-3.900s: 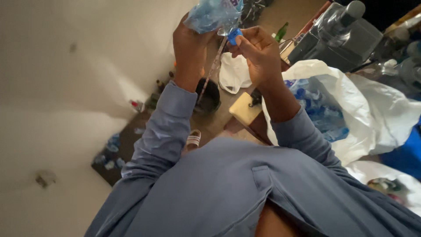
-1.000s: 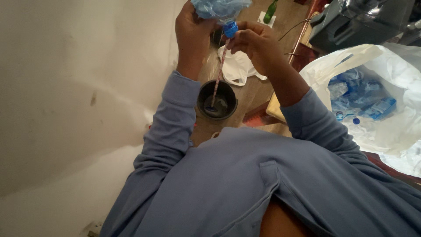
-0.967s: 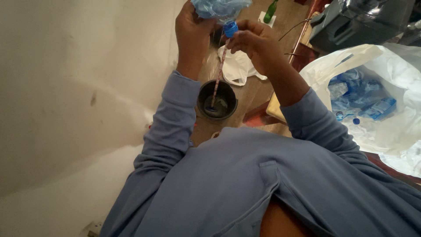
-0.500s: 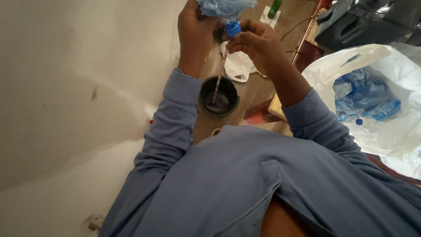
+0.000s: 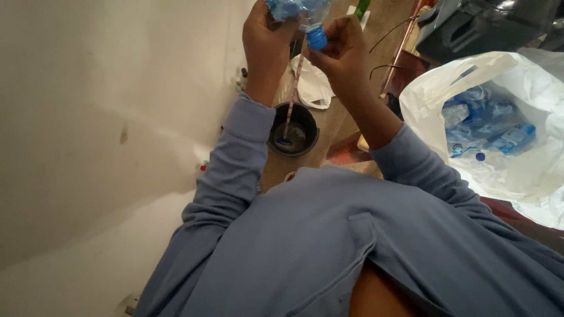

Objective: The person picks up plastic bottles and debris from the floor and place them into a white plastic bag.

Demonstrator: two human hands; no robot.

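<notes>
My left hand (image 5: 265, 36): gripping crumpled clear blue plastic bottle (image 5: 292, 8). My right hand (image 5: 341, 42): pinching its round blue screw cap (image 5: 316, 39). Below: black round bucket (image 5: 306, 115).

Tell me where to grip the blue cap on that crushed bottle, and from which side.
Grip the blue cap around its round side wall, between thumb and fingertips, coming from the right. The left hand already holds the crumpled bottle from the left, neck tilted down, and the cord hangs below toward the black bucket, so the right hand has the open side.
</notes>
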